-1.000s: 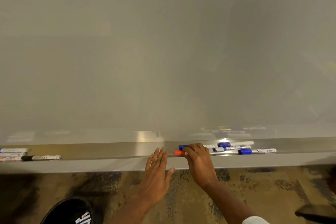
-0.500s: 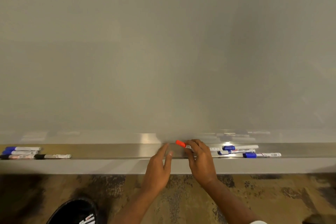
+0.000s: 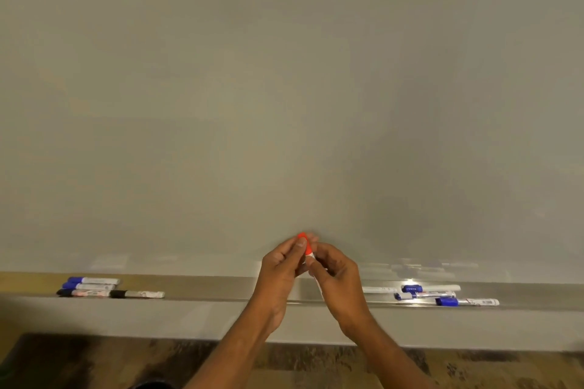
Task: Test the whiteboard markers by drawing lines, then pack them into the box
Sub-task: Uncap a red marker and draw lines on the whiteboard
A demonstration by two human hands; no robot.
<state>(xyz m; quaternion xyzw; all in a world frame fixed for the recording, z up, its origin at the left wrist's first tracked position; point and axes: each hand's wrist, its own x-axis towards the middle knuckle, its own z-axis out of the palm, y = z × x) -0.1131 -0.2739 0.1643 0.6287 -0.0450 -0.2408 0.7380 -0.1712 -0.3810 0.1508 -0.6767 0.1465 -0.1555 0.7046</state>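
A: What hangs before the whiteboard [image 3: 284, 88], above its marker tray [image 3: 205, 289]?
B: Two hands sharing a red-capped marker [image 3: 304, 243]: the left hand [image 3: 279, 271] pinches its cap, the right hand [image 3: 339, 278] curls its fingers round the white barrel.

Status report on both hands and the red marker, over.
Left hand pinches cap of red marker, right hand grips barrel. Cap on. Nothing blocks the whiteboard.

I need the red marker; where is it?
Head view, centre: the red marker is held before the whiteboard, above the tray, left hand pinching its cap and right hand gripping its barrel.
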